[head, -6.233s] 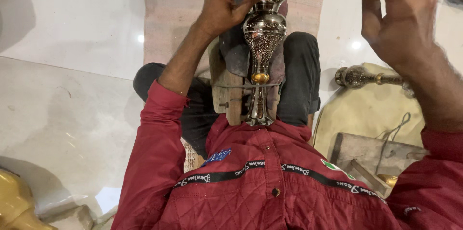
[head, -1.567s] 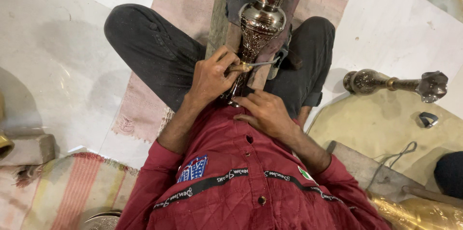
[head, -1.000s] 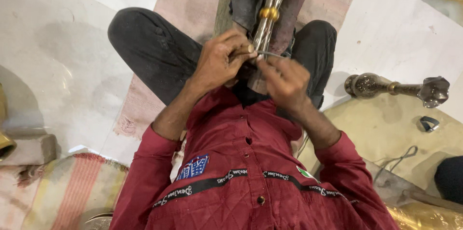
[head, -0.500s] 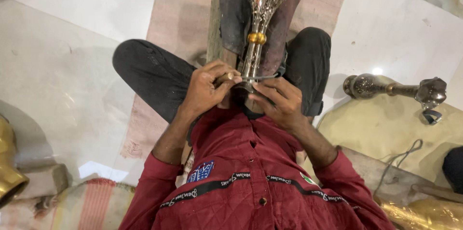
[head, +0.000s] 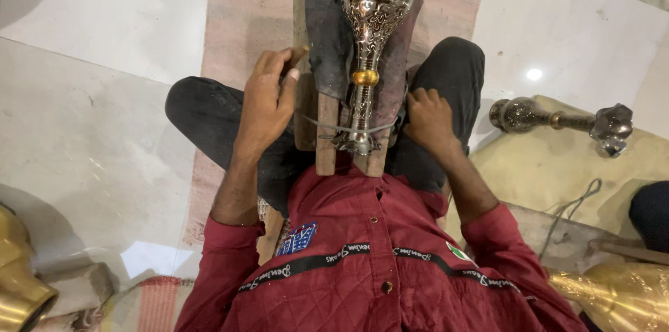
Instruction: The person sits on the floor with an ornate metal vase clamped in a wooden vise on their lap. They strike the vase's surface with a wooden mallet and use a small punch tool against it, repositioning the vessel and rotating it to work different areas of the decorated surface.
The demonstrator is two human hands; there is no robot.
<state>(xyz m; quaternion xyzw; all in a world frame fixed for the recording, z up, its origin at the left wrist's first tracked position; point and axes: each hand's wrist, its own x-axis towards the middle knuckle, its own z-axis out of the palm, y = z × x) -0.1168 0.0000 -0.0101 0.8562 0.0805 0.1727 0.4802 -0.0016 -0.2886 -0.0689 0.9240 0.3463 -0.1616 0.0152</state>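
A silver engraved vase point(head: 374, 8) with a gold band lies along a wooden holder point(head: 325, 138) padded with dark cloth point(head: 324, 25), between my crossed legs. A thin wire point(head: 317, 123) crosses the vase's foot. My left hand point(head: 267, 101) is curled at the holder's left edge, with a short brown tool stub point(head: 301, 55) poking out of the fist. At the right edge of the padding my right hand point(head: 428, 117) is a closed fist where the wire ends. What the right fingers grip is hidden.
A second engraved metal stem point(head: 557, 119) lies on a yellow cloth point(head: 557, 172) to the right. Brass vessels stand at the bottom left point(head: 17, 290) and bottom right point(head: 617, 294). A pink mat point(head: 244, 18) runs under me on the pale tiled floor point(head: 90, 116).
The vase has gone from held upright to lying flat on the holder. My hands moved off its foot, out to either side of the holder.
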